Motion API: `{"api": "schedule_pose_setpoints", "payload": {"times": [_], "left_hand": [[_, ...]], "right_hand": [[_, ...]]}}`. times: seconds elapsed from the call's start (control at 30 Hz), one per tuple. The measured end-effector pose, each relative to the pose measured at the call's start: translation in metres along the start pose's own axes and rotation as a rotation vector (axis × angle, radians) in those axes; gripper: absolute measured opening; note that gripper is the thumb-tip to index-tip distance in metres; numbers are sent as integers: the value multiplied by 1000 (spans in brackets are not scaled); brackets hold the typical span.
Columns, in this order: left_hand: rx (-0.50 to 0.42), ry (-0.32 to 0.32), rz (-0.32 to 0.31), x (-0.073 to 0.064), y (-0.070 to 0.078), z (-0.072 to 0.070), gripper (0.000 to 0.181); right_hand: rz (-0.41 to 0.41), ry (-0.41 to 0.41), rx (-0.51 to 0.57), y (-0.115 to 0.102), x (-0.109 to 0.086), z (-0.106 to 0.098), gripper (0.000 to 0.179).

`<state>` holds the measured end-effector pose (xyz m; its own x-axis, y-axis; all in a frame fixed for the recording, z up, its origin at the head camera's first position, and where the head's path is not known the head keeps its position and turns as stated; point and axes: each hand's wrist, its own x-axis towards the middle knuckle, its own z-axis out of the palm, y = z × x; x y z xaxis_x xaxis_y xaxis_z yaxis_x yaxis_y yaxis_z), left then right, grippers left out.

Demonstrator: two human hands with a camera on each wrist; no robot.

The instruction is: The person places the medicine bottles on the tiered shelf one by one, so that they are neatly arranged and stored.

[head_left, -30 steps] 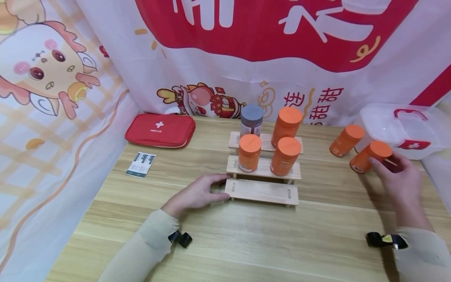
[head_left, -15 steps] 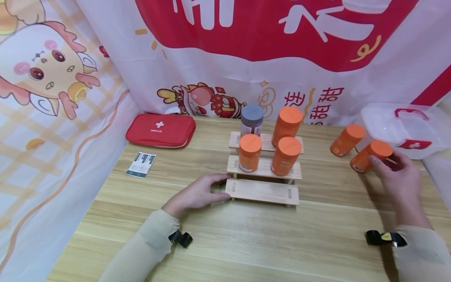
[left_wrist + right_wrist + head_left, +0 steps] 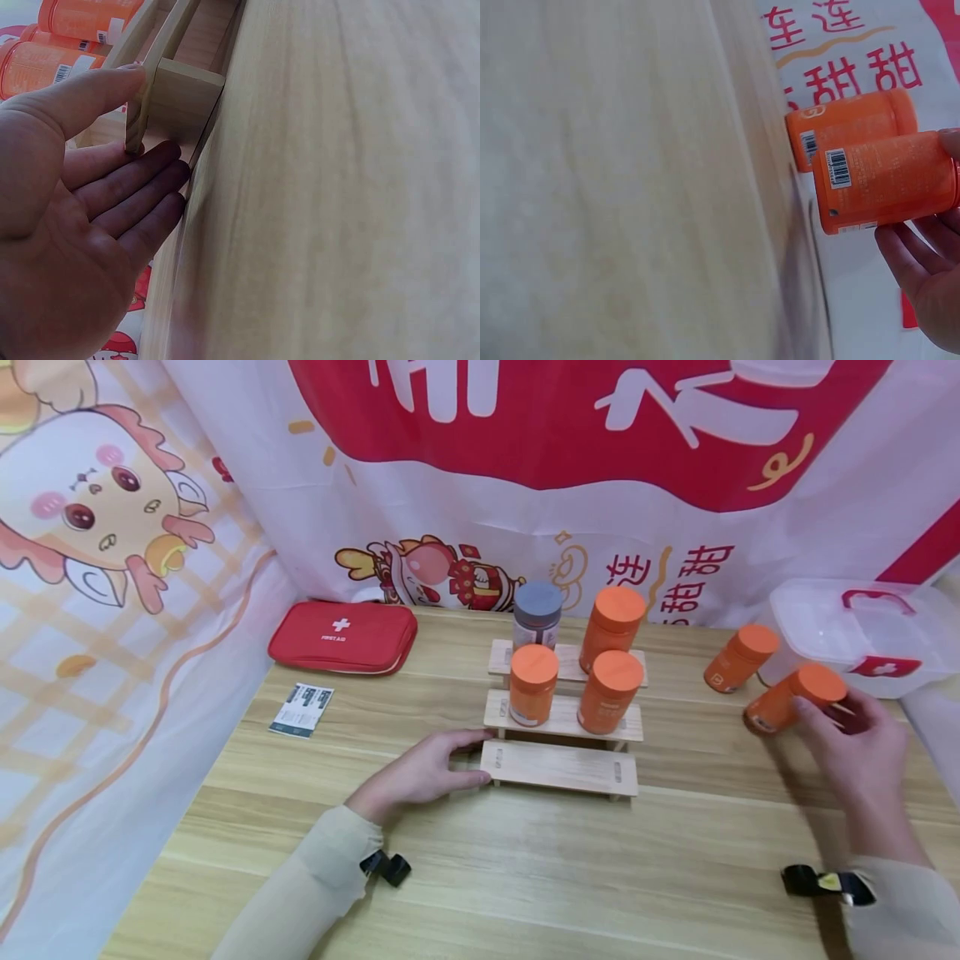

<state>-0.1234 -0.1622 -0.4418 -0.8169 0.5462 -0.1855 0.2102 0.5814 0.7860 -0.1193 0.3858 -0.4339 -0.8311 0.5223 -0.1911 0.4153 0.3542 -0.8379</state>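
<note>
In the head view my right hand (image 3: pixel 862 752) grips an orange pill bottle (image 3: pixel 780 706) by its orange lid, thumb on the near side. The bottle leans, lid toward the right. My left hand (image 3: pixel 427 768) holds the left end of the lowest step of a three-tier wooden stand (image 3: pixel 558 767), thumb at the front corner and fingers at the back one. In the left wrist view the thumb and index finger meet the ends of the board. Two orange bottles (image 3: pixel 532 689) stand on the middle step; the top step bears another orange bottle (image 3: pixel 609 627) and a grey-lidded bottle (image 3: pixel 536 610).
Another orange bottle (image 3: pixel 738 660) stands just behind the held one. A clear plastic first-aid box (image 3: pixel 817 618) is at the far right. At the back left lie a red first-aid pouch (image 3: pixel 341 639) and a small printed card (image 3: pixel 302 710). A printed cloth hangs behind the table.
The bottle in my right hand has tipped further, its lid shifting right and slightly down together with the hand. My left hand and the stand have stayed in place.
</note>
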Motion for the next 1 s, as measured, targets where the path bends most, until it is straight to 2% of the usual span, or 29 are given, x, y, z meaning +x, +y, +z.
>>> {"api": "schedule_pose_setpoints", "payload": {"times": [0.17,0.33,0.53,0.83,1.0], "left_hand": [[-3,-3,-9,0,0,0,69],[-6,-2,-7,-1,0,0,68],[-22,-6,-12,-1,0,1,68],[-15,-6,-25,-1,0,0,69],[-17,-8,-32,-1,1,0,69]], "right_hand": [[-66,52,-21,-3,-17,-1,69],[-149,67,-28,-7,-36,-2,67],[-251,88,18,-19,-58,0,62],[-387,69,111,-31,-87,13,58],[-512,16,149,-39,-102,20,59]]}}
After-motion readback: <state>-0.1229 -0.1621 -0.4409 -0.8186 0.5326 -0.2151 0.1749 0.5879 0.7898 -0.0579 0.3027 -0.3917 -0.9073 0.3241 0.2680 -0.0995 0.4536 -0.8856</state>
